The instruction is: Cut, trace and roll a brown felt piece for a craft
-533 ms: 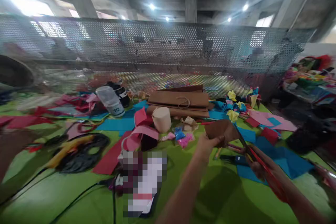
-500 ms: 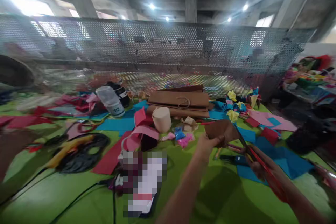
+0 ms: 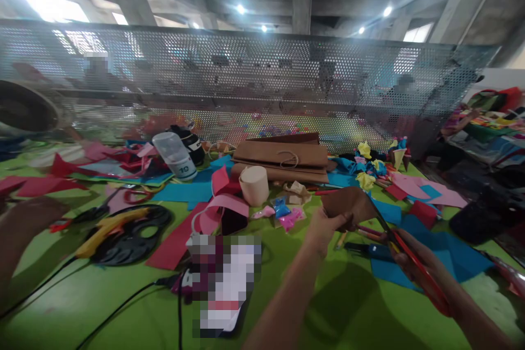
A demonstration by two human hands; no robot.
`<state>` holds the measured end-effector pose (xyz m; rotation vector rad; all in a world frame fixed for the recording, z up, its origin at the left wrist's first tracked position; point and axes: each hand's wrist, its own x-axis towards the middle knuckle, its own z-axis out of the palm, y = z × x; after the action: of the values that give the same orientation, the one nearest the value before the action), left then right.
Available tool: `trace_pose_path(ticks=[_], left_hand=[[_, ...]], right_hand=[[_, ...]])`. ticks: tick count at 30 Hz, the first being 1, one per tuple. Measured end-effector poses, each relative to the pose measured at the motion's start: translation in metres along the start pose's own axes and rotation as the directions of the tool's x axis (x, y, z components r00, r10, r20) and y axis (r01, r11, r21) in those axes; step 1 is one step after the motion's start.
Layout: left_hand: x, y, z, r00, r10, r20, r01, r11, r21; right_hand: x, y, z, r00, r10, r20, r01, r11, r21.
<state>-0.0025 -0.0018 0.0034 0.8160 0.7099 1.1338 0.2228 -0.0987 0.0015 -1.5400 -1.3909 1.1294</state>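
Pinched in my left hand is a piece of brown paper, held up over the green table. My right hand grips red-handled scissors, whose dark blades reach the paper's right edge. How far the blades are into the paper I cannot make out. Beneath and beside the hands lie blue sheets, a dark blue-handled tool and a thin pencil-like stick.
A yellow glue gun rests on a black palette-shaped plate at left, near another person's arm. A phone lies front centre. Behind are a cream roll, folded brown paper, a plastic cup and yellow paper flowers.
Both hands, the brown paper and the scissors stay nearly in place. The view has shifted slightly, and the other person's arm at left has moved a little.
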Motion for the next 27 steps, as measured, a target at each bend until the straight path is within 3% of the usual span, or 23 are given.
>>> trace_pose_path(ticks=[7,20,27], left_hand=[[-0.003,0.004,0.001,1.000,-0.002,0.004,0.002,1.000,0.025],[-0.004,0.008,0.003,1.000,-0.015,0.004,0.015,1.000,-0.009],[-0.005,0.010,0.002,1.000,-0.022,0.019,0.022,1.000,0.012]], right_hand=[[0.000,-0.002,-0.002,0.998,0.055,0.029,-0.055,0.999,-0.001],[0.011,0.017,-0.014,1.000,-0.008,-0.027,0.007,0.998,-0.061],[0.005,0.009,-0.011,0.998,-0.053,-0.047,0.047,0.994,-0.103]])
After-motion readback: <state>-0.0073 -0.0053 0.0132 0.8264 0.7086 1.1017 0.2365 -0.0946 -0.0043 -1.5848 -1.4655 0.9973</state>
